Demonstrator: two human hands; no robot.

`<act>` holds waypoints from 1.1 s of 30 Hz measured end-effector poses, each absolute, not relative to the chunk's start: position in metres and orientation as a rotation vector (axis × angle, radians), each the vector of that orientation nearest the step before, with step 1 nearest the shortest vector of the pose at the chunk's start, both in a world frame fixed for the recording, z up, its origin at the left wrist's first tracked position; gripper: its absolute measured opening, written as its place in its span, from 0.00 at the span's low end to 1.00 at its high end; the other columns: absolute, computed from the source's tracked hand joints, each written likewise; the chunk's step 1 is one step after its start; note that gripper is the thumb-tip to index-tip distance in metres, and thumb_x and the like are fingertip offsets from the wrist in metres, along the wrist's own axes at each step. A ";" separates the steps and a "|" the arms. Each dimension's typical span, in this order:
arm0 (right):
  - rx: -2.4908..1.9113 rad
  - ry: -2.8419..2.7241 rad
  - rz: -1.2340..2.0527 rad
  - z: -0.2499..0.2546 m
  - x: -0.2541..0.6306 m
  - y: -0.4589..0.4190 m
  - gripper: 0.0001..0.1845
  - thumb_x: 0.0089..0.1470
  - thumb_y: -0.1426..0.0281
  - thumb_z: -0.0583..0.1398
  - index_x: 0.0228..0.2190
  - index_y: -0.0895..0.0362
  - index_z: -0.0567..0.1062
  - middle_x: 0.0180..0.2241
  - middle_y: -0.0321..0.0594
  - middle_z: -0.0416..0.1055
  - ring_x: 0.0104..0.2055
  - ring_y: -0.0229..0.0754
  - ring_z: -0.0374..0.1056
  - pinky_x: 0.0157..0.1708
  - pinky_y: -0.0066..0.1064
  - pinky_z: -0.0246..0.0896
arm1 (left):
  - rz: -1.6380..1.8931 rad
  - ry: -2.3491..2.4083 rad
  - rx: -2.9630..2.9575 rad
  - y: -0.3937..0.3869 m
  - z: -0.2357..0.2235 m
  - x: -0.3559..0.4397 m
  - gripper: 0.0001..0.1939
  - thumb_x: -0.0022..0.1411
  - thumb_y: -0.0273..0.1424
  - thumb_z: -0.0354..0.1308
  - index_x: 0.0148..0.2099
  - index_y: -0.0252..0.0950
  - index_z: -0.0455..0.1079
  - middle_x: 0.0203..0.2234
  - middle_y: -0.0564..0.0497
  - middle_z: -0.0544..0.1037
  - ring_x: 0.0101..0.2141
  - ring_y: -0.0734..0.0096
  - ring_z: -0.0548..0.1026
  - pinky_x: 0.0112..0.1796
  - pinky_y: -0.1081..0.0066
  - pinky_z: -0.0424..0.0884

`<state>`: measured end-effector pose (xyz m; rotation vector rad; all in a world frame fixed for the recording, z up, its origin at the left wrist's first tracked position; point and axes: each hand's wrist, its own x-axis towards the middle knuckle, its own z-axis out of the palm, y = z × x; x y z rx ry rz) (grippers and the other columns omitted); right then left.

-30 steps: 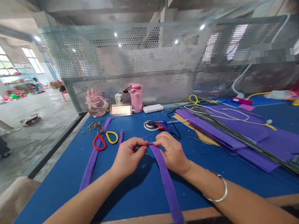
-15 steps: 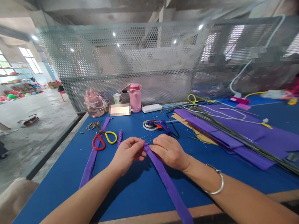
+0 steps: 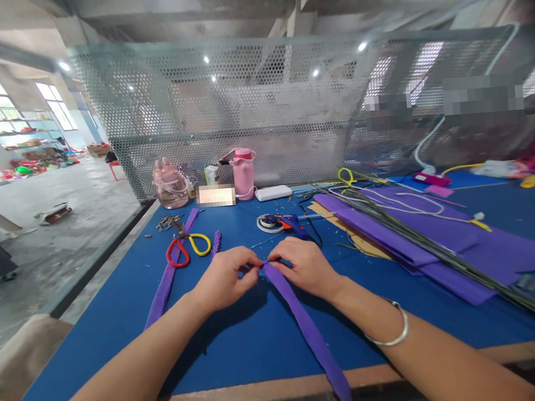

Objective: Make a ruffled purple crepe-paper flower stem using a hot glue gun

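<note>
A long purple strip (image 3: 305, 324), which looks like fabric or felt, runs from my fingertips toward me and hangs over the table's front edge. My left hand (image 3: 230, 277) pinches its far end between thumb and fingers. On the other side, my right hand (image 3: 303, 269) grips the same end, its fingertips almost touching the left ones. The exact fold between the fingers is too small to make out. Left of my hands lie scissors (image 3: 187, 245) with one red and one yellow handle, on top of a second purple strip (image 3: 163, 289). A short twisted purple piece (image 3: 216, 241) lies beside them.
Beyond my hands lies a blue glue gun (image 3: 290, 224). Purple sheets (image 3: 462, 259) with thin green stems (image 3: 438, 246) across them cover the right side. A pink flask (image 3: 244, 174), a clear bottle (image 3: 171, 186) and a white power bank (image 3: 273, 192) stand along the mesh panel (image 3: 260, 108).
Both hands have shifted their grip at the strip's end, fingertips now pinching closer together with wrists slightly raised. The strip curves more between hands and edge. The view has moved slightly.
</note>
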<state>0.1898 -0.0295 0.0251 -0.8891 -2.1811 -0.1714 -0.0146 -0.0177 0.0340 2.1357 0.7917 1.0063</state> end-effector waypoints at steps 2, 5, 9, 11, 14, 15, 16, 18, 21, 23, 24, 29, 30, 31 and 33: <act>-0.846 -2.282 -0.259 0.029 0.193 -0.029 0.10 0.60 0.71 0.56 0.28 0.56 0.74 0.26 0.38 0.73 0.30 0.40 0.65 0.32 0.30 0.59 | 0.950 0.852 1.947 -0.016 0.034 -0.014 0.09 0.56 0.29 0.56 0.40 0.37 0.73 0.32 0.49 0.78 0.29 0.69 0.75 0.29 0.74 0.69; -0.820 -2.370 -0.467 0.032 0.194 -0.029 0.14 0.62 0.73 0.53 0.28 0.57 0.75 0.26 0.40 0.72 0.31 0.41 0.63 0.32 0.31 0.56 | 0.770 0.938 1.697 -0.011 0.032 -0.012 0.13 0.59 0.38 0.54 0.41 0.37 0.71 0.27 0.50 0.76 0.24 0.70 0.74 0.23 0.74 0.68; -0.788 -2.410 -0.555 0.029 0.194 -0.028 0.16 0.63 0.74 0.51 0.28 0.57 0.76 0.27 0.41 0.72 0.30 0.41 0.60 0.30 0.32 0.53 | 0.558 0.945 1.761 -0.006 0.028 -0.013 0.15 0.58 0.41 0.55 0.31 0.34 0.71 0.21 0.53 0.73 0.21 0.73 0.71 0.23 0.75 0.68; -0.777 -2.428 -0.559 0.027 0.194 -0.028 0.16 0.63 0.74 0.51 0.28 0.57 0.76 0.27 0.41 0.71 0.31 0.41 0.60 0.30 0.32 0.52 | 0.496 0.915 1.784 -0.006 0.026 -0.014 0.15 0.57 0.40 0.55 0.34 0.33 0.72 0.23 0.53 0.73 0.21 0.74 0.72 0.24 0.75 0.70; -0.780 -2.456 -0.536 0.024 0.194 -0.028 0.16 0.63 0.72 0.51 0.28 0.57 0.76 0.27 0.41 0.72 0.31 0.42 0.60 0.30 0.32 0.52 | 0.426 0.899 1.816 -0.007 0.023 -0.012 0.15 0.58 0.38 0.53 0.35 0.32 0.72 0.24 0.52 0.74 0.21 0.75 0.71 0.24 0.75 0.70; -0.786 -2.467 -0.523 0.024 0.193 -0.028 0.16 0.63 0.72 0.51 0.28 0.58 0.76 0.27 0.41 0.72 0.31 0.42 0.60 0.30 0.32 0.52 | 0.416 0.904 1.830 -0.008 0.021 -0.012 0.14 0.58 0.37 0.52 0.35 0.31 0.72 0.24 0.52 0.74 0.20 0.76 0.70 0.23 0.76 0.69; -0.794 -2.479 -0.506 0.023 0.193 -0.028 0.16 0.63 0.72 0.51 0.28 0.58 0.76 0.28 0.42 0.72 0.31 0.42 0.60 0.30 0.32 0.52 | 0.413 0.914 1.847 -0.008 0.020 -0.011 0.13 0.58 0.36 0.51 0.35 0.31 0.72 0.24 0.52 0.73 0.20 0.76 0.70 0.22 0.76 0.68; -0.821 -2.507 -0.462 0.023 0.191 -0.028 0.17 0.63 0.72 0.51 0.28 0.58 0.76 0.28 0.42 0.72 0.31 0.42 0.61 0.30 0.32 0.52 | 0.418 0.941 1.896 -0.009 0.019 -0.010 0.12 0.57 0.33 0.50 0.34 0.32 0.72 0.23 0.53 0.73 0.19 0.77 0.68 0.21 0.77 0.66; -0.872 -2.555 -0.359 0.026 0.190 -0.029 0.16 0.62 0.72 0.53 0.27 0.58 0.77 0.26 0.41 0.72 0.30 0.41 0.62 0.29 0.31 0.53 | 0.424 0.980 2.018 -0.008 0.019 -0.009 0.12 0.56 0.31 0.49 0.33 0.32 0.73 0.20 0.55 0.72 0.19 0.76 0.68 0.21 0.77 0.65; -0.917 -2.582 -0.274 0.029 0.192 -0.028 0.11 0.60 0.71 0.56 0.30 0.58 0.78 0.27 0.40 0.73 0.31 0.40 0.64 0.30 0.30 0.55 | 0.446 1.002 2.132 -0.004 0.022 -0.010 0.12 0.57 0.31 0.51 0.33 0.33 0.75 0.21 0.54 0.74 0.23 0.73 0.71 0.26 0.75 0.67; -0.952 -2.585 -0.232 0.029 0.194 -0.028 0.09 0.58 0.72 0.57 0.32 0.57 0.78 0.28 0.40 0.74 0.32 0.41 0.65 0.31 0.30 0.56 | 0.469 1.016 2.189 -0.002 0.023 -0.012 0.12 0.57 0.31 0.52 0.34 0.34 0.76 0.24 0.52 0.77 0.26 0.71 0.73 0.30 0.74 0.68; -1.261 -2.467 -0.059 0.021 0.197 -0.021 0.12 0.54 0.76 0.59 0.39 0.56 0.78 0.34 0.40 0.79 0.36 0.43 0.71 0.34 0.30 0.59 | 0.661 1.167 2.367 0.013 0.021 -0.020 0.17 0.63 0.30 0.49 0.50 0.35 0.73 0.43 0.44 0.79 0.44 0.61 0.75 0.47 0.65 0.68; -1.321 -2.436 -0.028 0.019 0.196 -0.020 0.11 0.54 0.76 0.60 0.39 0.56 0.79 0.34 0.39 0.79 0.36 0.43 0.72 0.34 0.30 0.60 | 0.705 1.201 2.385 0.014 0.019 -0.021 0.18 0.65 0.29 0.47 0.52 0.35 0.72 0.45 0.43 0.78 0.45 0.61 0.74 0.48 0.63 0.68; -1.370 -2.410 0.001 0.017 0.195 -0.020 0.09 0.53 0.75 0.61 0.37 0.56 0.79 0.34 0.39 0.79 0.36 0.43 0.72 0.33 0.30 0.60 | 0.741 1.222 2.404 0.015 0.017 -0.022 0.18 0.66 0.28 0.46 0.53 0.34 0.71 0.46 0.43 0.77 0.45 0.61 0.74 0.49 0.62 0.67; -1.434 -2.370 0.057 0.016 0.193 -0.019 0.07 0.51 0.70 0.64 0.35 0.54 0.79 0.34 0.37 0.79 0.36 0.43 0.73 0.33 0.29 0.60 | 0.770 1.213 2.452 0.015 0.012 -0.021 0.17 0.66 0.27 0.46 0.51 0.34 0.72 0.45 0.43 0.77 0.45 0.61 0.74 0.49 0.62 0.67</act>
